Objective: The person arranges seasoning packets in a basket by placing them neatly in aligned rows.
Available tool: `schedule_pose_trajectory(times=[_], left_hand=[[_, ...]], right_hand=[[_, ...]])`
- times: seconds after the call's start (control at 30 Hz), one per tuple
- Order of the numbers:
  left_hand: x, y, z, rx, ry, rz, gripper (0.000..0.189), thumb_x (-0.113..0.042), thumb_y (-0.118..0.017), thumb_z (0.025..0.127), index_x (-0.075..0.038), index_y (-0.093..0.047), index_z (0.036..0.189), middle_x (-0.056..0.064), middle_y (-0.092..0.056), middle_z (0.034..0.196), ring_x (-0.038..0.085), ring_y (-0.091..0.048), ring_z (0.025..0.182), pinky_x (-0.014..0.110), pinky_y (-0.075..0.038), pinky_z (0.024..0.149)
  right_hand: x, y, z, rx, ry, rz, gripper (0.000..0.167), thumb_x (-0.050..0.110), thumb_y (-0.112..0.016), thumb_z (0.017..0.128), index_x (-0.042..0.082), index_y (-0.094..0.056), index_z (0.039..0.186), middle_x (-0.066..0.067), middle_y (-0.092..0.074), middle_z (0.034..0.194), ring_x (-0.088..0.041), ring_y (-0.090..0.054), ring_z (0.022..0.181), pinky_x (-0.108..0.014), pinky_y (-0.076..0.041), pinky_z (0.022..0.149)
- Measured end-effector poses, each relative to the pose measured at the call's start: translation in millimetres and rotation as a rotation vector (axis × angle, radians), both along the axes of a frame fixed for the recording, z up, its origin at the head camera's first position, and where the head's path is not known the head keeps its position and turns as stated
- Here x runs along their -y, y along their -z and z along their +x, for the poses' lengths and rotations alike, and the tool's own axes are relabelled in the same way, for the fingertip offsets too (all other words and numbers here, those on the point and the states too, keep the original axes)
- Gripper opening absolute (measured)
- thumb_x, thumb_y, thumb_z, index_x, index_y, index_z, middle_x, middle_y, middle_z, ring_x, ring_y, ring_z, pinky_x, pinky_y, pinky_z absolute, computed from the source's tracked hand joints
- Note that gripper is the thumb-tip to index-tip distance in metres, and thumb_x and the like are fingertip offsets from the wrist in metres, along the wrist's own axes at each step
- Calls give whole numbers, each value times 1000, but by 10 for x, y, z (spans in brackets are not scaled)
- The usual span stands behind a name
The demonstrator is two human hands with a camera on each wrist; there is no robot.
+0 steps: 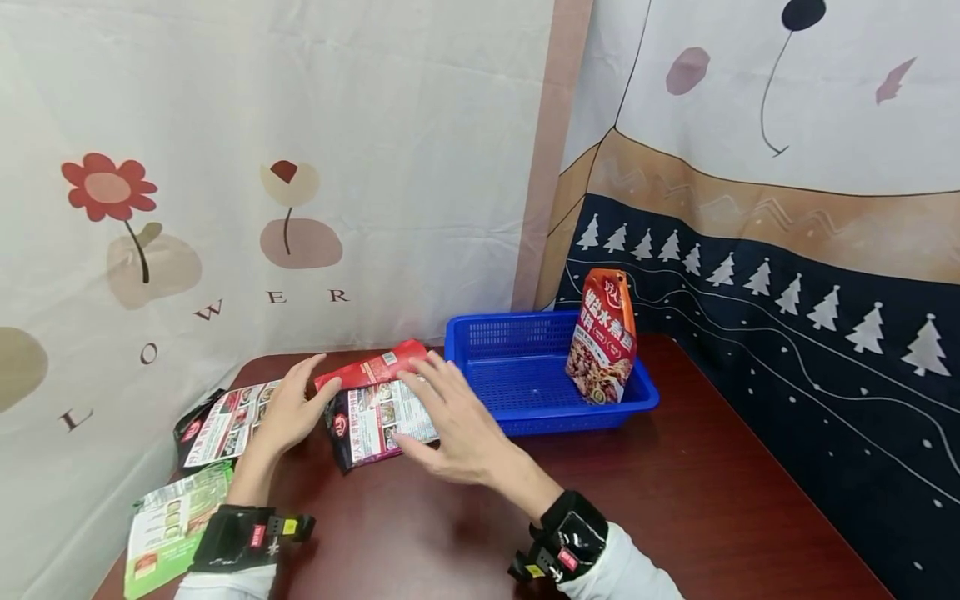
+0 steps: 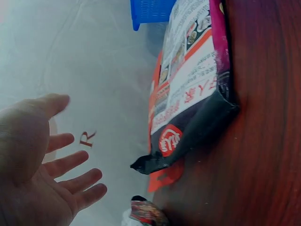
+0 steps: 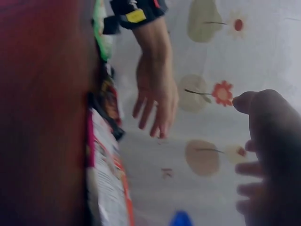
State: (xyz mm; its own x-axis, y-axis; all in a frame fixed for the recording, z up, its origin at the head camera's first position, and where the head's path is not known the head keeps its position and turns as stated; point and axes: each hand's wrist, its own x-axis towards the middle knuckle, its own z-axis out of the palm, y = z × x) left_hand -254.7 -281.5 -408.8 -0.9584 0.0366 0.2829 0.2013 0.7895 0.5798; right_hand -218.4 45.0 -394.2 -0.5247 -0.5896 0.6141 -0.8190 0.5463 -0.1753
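I see a blue plastic basket holding a red-orange pouch; left grip, right grip spread; black-white pouch lying sideways, black end left.

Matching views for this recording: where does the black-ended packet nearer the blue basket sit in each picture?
Head: packet left of centre, below mid-height.
Left wrist: packet right of centre, running up to the top edge.
Right wrist: packet blurred, lower left, running off the bottom edge.
Shared landmark: the left hand, visible in all three views.
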Motion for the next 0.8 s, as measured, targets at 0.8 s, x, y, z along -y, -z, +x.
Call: schedule_pose_trajectory(times=[0.8], left_hand=[[37, 532, -271, 20, -105, 10, 73, -36, -69, 103, 11, -52, 156, 41, -63, 149, 63, -60, 139, 76, -51, 113]], right_hand=[[599, 629, -146, 254, 86, 412, 85, 64, -60, 110, 17, -38, 177, -14, -33, 187, -42, -28, 175, -57, -28, 143]])
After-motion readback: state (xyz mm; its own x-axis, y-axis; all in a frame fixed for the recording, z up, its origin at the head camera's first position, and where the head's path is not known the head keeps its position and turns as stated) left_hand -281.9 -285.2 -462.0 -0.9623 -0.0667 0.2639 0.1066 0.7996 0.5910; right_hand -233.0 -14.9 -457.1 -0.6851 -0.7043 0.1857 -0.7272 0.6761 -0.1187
